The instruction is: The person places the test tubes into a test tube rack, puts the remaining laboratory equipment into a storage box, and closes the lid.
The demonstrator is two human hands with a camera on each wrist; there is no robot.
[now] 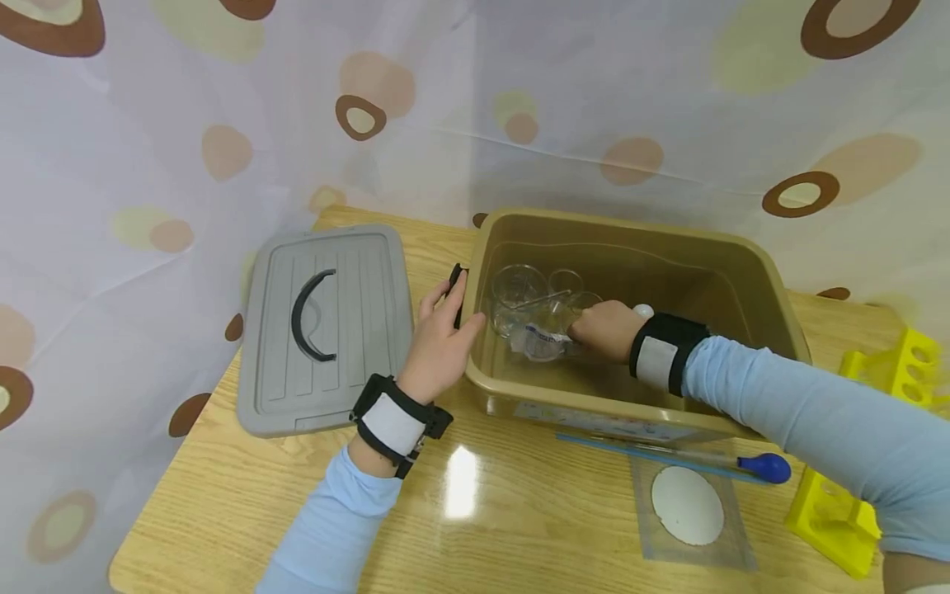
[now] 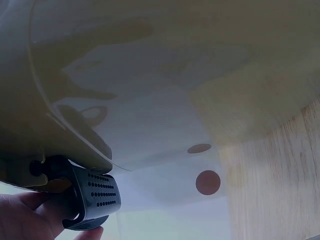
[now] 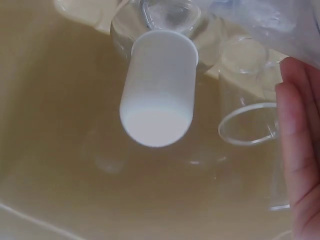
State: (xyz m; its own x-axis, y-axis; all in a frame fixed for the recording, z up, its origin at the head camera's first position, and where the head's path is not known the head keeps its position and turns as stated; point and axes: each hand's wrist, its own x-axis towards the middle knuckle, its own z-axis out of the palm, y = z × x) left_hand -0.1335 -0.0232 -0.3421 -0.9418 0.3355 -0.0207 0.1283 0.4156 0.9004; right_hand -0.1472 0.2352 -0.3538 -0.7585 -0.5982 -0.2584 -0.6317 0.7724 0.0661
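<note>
My left hand (image 1: 438, 346) rests at the left end of the brown bin (image 1: 631, 221), by its black handle latch (image 2: 97, 195); the fingers look extended. Inside the bin, my right hand (image 1: 609, 330) reaches down beside a clear plastic bag (image 1: 540, 343). In the right wrist view the fingers (image 3: 295, 125) lie against the bag (image 3: 265, 20); whether they pinch it is hidden. Clear glass vessels (image 1: 519, 285) stand around it, with a thin rod (image 1: 545, 299) across them. A white round-ended cylinder (image 3: 159, 95) is near the right hand.
A grey lid (image 1: 349, 330) with a black handle lies left of the bin. In front are a blue-bulbed dropper (image 1: 764, 468), a blue stick (image 1: 631, 450) and a white disc (image 1: 687, 505) on a square mesh. Yellow racks (image 1: 834, 520) stand at right.
</note>
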